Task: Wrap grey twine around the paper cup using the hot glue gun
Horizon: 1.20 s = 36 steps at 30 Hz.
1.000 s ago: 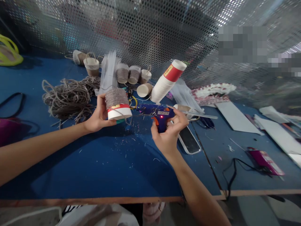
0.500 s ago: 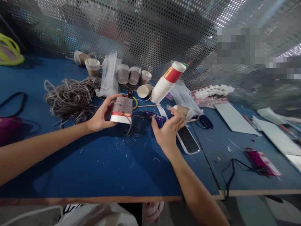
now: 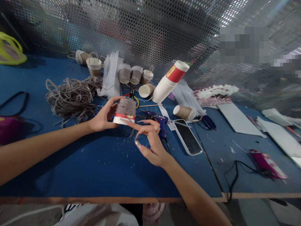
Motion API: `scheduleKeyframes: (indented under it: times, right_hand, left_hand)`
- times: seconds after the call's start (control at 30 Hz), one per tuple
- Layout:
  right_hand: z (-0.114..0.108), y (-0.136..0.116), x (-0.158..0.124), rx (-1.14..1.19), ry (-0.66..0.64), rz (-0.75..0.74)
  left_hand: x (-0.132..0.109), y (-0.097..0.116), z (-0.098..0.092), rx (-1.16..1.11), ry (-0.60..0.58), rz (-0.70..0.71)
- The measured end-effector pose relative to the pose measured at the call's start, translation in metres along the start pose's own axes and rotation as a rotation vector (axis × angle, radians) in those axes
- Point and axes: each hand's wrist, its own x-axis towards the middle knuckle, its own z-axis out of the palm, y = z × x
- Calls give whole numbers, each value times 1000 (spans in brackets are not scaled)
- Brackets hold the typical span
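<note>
My left hand (image 3: 103, 116) is wrapped round a paper cup (image 3: 118, 119), its upper part wound with grey-brown cord (image 3: 126, 106). The red and white part of the cup shows below the cord. My right hand (image 3: 150, 141) has its fingers apart, and the index fingertip reaches the cup just under the winding. A loose cord end hangs below the cup, partly hidden by the right fingers. Behind the right hand lies a blue hot glue gun (image 3: 162, 121) with a small red light. Yellow-handled pliers or scissors (image 3: 137, 102) lie partly hidden behind the cup.
A heap of cord (image 3: 70, 97) lies left. At the back are several cord-wrapped cups (image 3: 124, 73), white mesh strips (image 3: 110, 75) and a leaning stack of paper cups (image 3: 164, 86). A phone (image 3: 188, 138) and another wrapped cup (image 3: 184, 112) are right, near the table's seam.
My right hand has let go of the glue gun and moved left to the cup, fingers spreading. The left hand still holds the wrapped cup. The view has shifted slightly.
</note>
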Motion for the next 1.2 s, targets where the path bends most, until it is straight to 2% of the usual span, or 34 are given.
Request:
scheduleKeyframes:
  times: [0.3,0.47,0.73,0.97,1.07,1.2]
  right_hand:
    - [8,10,0,354,132,158]
    - [9,18,0,543,245,75]
    - [7,11,-2,452,147,82]
    - [9,14,2,683,194,99]
    - [10,16,1,698,237,59]
    - [9,16,0,668,203,54]
  left_hand:
    - [0,-3,-1,8,-2,55]
    - [0,-4,-3,-48,10,51]
    - [1,-3,0,-112,10,69]
    - [0,0,0,-136,15,31]
    - [0,-1,-1,-145,35,36]
    - [0,-3,-1,-169,35,15]
